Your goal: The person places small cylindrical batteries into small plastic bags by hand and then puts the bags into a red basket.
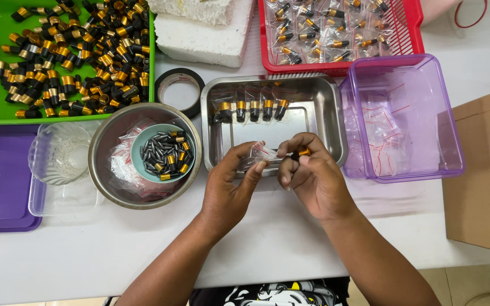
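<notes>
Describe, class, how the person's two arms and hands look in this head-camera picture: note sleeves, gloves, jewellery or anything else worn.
Both forearms are bare to the bottom edge of the picture, with no sleeves showing. The left hand and right hand wear no gloves, and no rings, watch or bracelets can be seen. Fingernails are short and unpainted. Between the arms, a black garment with a white graphic print shows at the lower edge.

Two bare forearms are extended upward from the lower edge and angled toward each other. The left hand [231,184] is held palm-down, thumb and forefinger pinched together. The right hand [312,175] is curled (knuckles uppermost), its fingertips [284,152] brought close to the left's.
</notes>
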